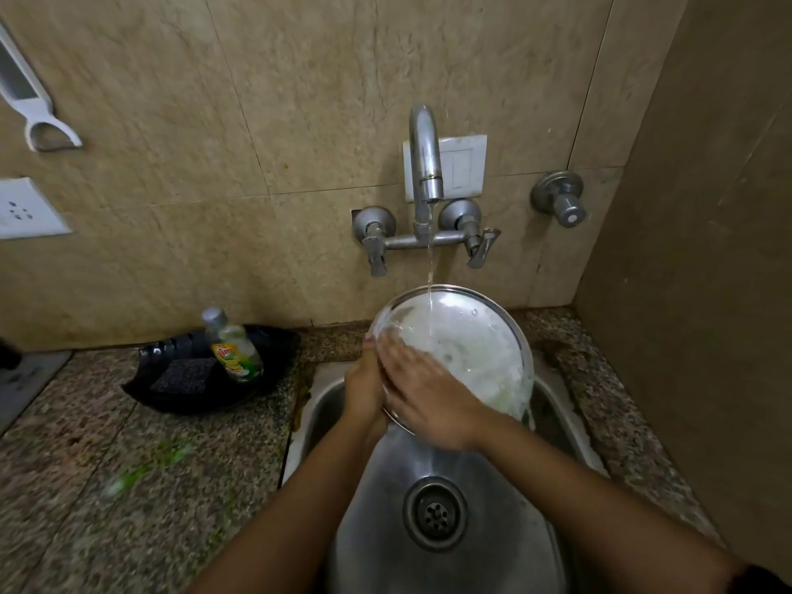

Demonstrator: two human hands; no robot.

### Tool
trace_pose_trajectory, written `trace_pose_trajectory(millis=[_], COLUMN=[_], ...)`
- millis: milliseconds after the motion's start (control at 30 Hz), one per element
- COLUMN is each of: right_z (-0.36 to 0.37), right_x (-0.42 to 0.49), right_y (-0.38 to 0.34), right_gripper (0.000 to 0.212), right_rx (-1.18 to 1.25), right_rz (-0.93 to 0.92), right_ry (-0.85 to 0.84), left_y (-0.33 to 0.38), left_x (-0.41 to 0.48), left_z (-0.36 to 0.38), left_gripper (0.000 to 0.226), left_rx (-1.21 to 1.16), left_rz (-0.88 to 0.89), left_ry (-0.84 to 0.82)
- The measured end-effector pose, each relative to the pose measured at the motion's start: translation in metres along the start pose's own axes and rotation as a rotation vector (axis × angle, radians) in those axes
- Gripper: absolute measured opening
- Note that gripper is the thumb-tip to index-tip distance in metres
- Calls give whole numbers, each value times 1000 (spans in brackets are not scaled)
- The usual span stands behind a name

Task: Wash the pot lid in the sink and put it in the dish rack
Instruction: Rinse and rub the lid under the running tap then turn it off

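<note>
A round glass pot lid (467, 340) with a steel rim is held tilted over the steel sink (493, 486), covered in white suds. Water streams from the tap (425, 165) onto its upper part. My left hand (364, 388) grips the lid's left rim from behind. My right hand (422, 390) lies flat on the lid's soapy face, fingers spread and blurred. The dish rack is not in view.
A black tray (201, 396) on the granite counter left of the sink holds a dish-soap bottle (233, 347) and a dark scrub pad (184, 375). The tiled wall, two tap handles and a side wall at right hem the sink in.
</note>
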State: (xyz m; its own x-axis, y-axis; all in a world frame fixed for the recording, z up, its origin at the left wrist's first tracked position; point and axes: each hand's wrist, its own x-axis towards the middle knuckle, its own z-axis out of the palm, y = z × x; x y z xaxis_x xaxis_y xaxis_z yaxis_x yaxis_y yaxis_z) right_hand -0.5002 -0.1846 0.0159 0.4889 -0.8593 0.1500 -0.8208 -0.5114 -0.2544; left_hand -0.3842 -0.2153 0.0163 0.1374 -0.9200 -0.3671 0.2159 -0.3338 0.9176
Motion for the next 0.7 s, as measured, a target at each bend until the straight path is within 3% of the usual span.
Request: trace_pose_trajectory(millis=[67, 100, 233, 333, 400, 533, 600, 700], right_z=[-2, -4, -15, -9, -3, 2, 0, -6], right_x=[-28, -40, -39, 6, 19, -27, -46, -35], right_y=[10, 25, 83, 61, 28, 21, 50, 79], right_gripper=[62, 62, 65, 69, 68, 64, 66, 65], right_rx=[-65, -106, -196, -104, -26, -102, -162, -200], right_rz=[-130, -106, 261, 369, 244, -168, -68, 244], right_ry=[-65, -58, 90, 228, 221, -14, 22, 200], left_y=[6, 8, 4, -8, -8, 9, 11, 7], left_x=[5, 7, -1, -4, -5, -7, -3, -7], left_z=[-8, -12, -18, -10, -3, -9, -16, -14], left_gripper=[58, 55, 48, 56, 60, 52, 46, 48], left_rx=[0, -19, 12, 30, 59, 18, 57, 93], left_rz=[3, 18, 47, 43, 49, 63, 115, 122], left_ry=[54, 59, 34, -37, -82, 23, 40, -19])
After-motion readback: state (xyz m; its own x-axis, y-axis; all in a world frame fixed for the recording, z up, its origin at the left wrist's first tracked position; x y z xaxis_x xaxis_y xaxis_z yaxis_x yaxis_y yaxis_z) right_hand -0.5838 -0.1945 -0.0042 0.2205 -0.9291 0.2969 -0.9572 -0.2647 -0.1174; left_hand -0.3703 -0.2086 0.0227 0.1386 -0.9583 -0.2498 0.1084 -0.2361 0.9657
